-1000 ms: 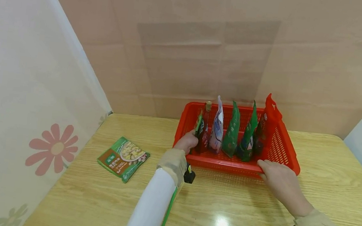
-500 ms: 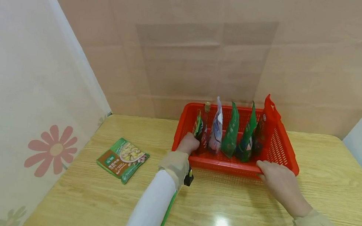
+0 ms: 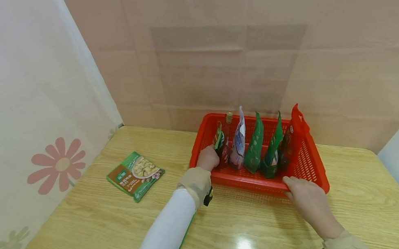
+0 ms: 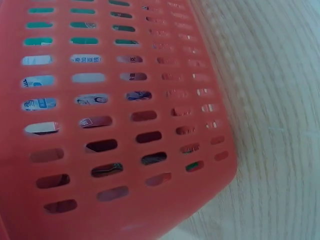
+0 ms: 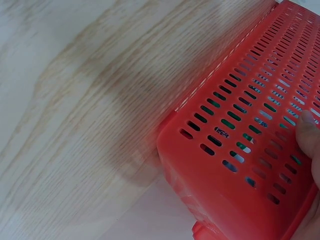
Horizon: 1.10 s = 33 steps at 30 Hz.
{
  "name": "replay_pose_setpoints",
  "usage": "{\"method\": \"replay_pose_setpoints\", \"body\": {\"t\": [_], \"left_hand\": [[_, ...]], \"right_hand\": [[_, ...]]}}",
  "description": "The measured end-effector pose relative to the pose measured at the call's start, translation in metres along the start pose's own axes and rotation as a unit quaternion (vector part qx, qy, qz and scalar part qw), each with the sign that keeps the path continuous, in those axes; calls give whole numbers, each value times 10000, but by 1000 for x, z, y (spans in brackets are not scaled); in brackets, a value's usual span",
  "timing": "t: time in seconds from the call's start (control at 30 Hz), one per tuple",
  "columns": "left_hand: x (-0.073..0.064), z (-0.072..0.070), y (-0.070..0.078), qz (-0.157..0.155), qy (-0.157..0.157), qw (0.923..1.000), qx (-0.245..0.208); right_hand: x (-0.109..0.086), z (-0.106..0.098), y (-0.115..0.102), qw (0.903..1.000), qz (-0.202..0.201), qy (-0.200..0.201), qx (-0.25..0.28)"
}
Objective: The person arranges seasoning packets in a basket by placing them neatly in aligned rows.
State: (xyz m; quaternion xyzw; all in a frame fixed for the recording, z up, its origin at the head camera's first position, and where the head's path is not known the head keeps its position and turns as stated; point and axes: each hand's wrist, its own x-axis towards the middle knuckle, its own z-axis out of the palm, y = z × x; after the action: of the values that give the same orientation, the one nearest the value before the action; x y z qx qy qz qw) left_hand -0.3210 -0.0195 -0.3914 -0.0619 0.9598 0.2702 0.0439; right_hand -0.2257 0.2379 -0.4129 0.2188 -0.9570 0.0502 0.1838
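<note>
A red plastic basket (image 3: 241, 181) stands against the back of the table, holding several upright packages. At its left end my left hand (image 3: 208, 157) reaches over the front rim, right beside a small green packet (image 3: 218, 137). Its fingers are hidden, so I cannot tell whether they grip the packet. Just right of that stands a dark red bottle (image 3: 226, 140) with a gold cap. My right hand (image 3: 306, 196) grips the front rim near the right corner, its thumb (image 5: 306, 127) on the slotted outer wall. The left wrist view shows only the basket's slotted wall and the table.
Inside the basket are a whitish-purple bag (image 3: 239, 143), two green bags (image 3: 254, 147) and a tall red bag (image 3: 292, 139). A flat green-and-brown food packet (image 3: 135, 176) lies on the table (image 3: 247, 220) to the left. A green edge (image 3: 183, 239) shows beside the left sleeve.
My left hand has moved slightly lower and deeper beside the green packet, which sits a little lower in the basket. The right hand stays on the rim.
</note>
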Motion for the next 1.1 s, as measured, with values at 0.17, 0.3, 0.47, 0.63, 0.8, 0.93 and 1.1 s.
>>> {"method": "replay_pose_setpoints", "body": {"t": [0.17, 0.3, 0.47, 0.63, 0.8, 0.93, 1.1], "left_hand": [[2, 2, -3, 129, -52, 9997, -177], [0, 1, -4, 108, -108, 9992, -371], [-3, -1, -3, 110, -61, 9977, -671], [-7, -1, -3, 145, 99, 9958, -895], [-12, -4, -1, 185, 400, 9923, -1154], [-12, -5, 1, 122, 417, 9900, -1345], [-12, -7, 2, 108, 391, 9886, -1450]], "right_hand": [[0, 0, 0, 10000, -39, 79, -7], [0, 0, 0, 10000, -22, 43, -8], [-1, 0, 0, 10000, 9, 2, 22], [-1, 0, 0, 10000, 0, 17, 17], [-1, -1, 0, 10000, 41, -23, 33], [0, -1, 0, 9999, 74, -99, 39], [0, -1, 0, 9998, 81, -147, 54]]}}
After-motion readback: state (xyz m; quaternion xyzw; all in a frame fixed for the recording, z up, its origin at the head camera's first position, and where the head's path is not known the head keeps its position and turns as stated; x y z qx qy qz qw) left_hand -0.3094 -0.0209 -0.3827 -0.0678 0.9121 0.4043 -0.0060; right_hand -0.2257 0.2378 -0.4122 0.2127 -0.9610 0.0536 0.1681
